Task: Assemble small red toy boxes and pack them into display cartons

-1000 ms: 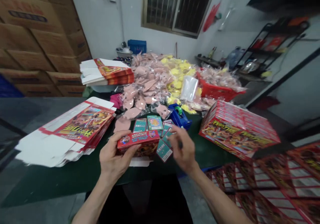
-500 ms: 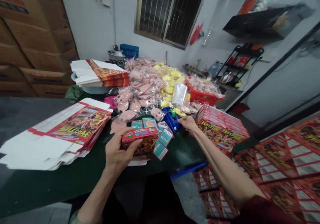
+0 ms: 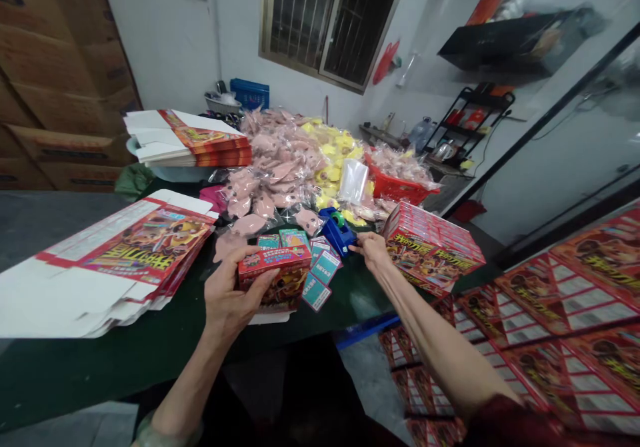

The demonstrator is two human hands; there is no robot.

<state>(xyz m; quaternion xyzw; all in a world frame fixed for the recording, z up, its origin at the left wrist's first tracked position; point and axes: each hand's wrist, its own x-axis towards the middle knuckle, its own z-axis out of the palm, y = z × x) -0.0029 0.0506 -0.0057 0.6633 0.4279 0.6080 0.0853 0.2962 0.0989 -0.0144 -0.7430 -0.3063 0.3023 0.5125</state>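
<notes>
My left hand [image 3: 233,294] is closed around a small red printed carton [image 3: 280,277], thumb on its near side and fingers behind. The carton stands on the table, its top panel closed. At the front end of a blue tape dispenser [image 3: 337,232] with a green-cored roll, my right hand [image 3: 373,250] has its fingertips pinched together. Any strip of tape between them is too small to make out. Several teal cards [image 3: 325,267] lie fanned out between the carton and the dispenser.
Flat printed cartons [image 3: 150,240] are stacked on the left of the green table [image 3: 125,367]. Bagged pink pieces [image 3: 280,160] and yellow ones are heaped behind. A block of packed boxes [image 3: 433,247] sits at right, with a red basket [image 3: 405,187] beyond. More boxes [image 3: 565,300] cover the floor.
The whole view has shifted a little to the left. My right hand has moved slightly lower against the dispenser's front end. My left hand keeps its hold on the carton.
</notes>
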